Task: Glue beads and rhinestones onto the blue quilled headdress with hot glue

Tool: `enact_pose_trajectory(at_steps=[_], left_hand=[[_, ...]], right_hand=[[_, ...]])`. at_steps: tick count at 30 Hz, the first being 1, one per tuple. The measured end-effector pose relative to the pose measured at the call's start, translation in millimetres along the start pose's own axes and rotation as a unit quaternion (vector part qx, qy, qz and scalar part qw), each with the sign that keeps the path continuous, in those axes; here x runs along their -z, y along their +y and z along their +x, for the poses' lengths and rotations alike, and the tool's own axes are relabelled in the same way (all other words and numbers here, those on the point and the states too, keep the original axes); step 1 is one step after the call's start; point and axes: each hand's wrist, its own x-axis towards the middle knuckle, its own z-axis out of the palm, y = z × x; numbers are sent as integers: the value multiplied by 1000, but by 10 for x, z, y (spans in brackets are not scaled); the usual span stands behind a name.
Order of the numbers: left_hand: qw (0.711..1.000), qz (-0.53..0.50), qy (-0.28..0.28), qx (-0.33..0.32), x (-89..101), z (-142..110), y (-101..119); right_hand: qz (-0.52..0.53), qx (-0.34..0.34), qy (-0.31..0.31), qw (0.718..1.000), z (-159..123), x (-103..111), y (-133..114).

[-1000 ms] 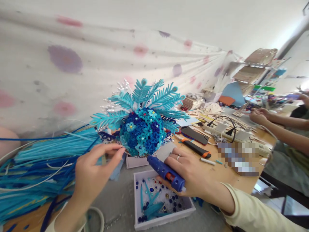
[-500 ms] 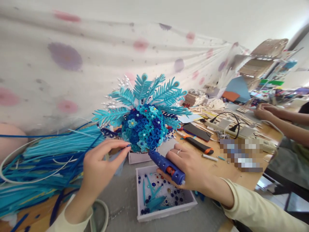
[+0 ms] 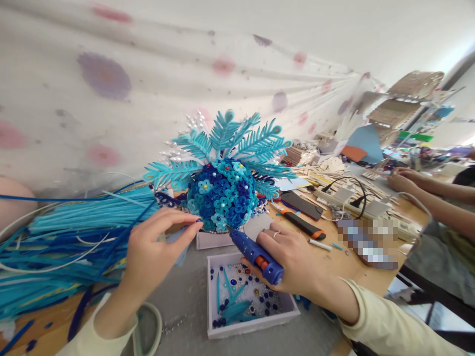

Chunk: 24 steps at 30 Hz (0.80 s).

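My left hand (image 3: 159, 247) pinches a small dark blue bead (image 3: 199, 221) between thumb and fingertips, at the lower left of a flower-covered ball (image 3: 222, 195). The ball is covered in blue and turquoise little flowers with pearl centres, and turquoise feathery leaves (image 3: 222, 131) fan out behind it. Wrapped around a blue hot glue gun (image 3: 256, 256), my right hand (image 3: 293, 252) holds its nozzle close to the ball's lower edge; whether it touches I cannot tell. Below the hands stands a white box (image 3: 254, 329) holding beads, gems and turquoise strips.
Turquoise and blue pipe cleaners (image 3: 89, 212) lie heaped on the left. To the right are an orange-and-black cutter (image 3: 304, 223), a dark phone-like slab (image 3: 302, 203), a power strip (image 3: 371, 212) with cables and many wooden sticks. Another person's hands (image 3: 408, 178) rest at the far right.
The view has shifted slightly. Both hands stay almost in place by the ball, the left still pinching the bead and the right still holding the glue gun with its nozzle near the ball's lower edge.
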Motion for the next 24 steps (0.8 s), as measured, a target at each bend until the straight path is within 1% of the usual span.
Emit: enact_pose_trajectory(at_steps=[7, 10, 13, 15, 17, 20, 24], left_hand=[[1000, 0, -2, -6, 23, -1, 19], [1000, -5, 5, -22, 30, -1, 11], [999, -11, 17, -46, 8, -19, -12], [998, -20, 5, -61, -35, -48, -22], [997, -29, -19, -71, -96, -87, -17], [995, -34, -45, -84, -201, -153, 11], [996, -1, -39, -83, -320, -219, 44]], right_hand=[[-12, 6, -4, 1000, 22, -74, -60], [15, 18, 24, 999, 44, -75, -72], [72, 26, 46, 996, 34, 12, -59], [112, 22, 69, 991, -5, 99, -27], [138, 11, 97, 986, -65, 178, 25], [137, -22, 133, 981, -165, 248, 116], [135, -42, 155, 978, -253, 263, 197]])
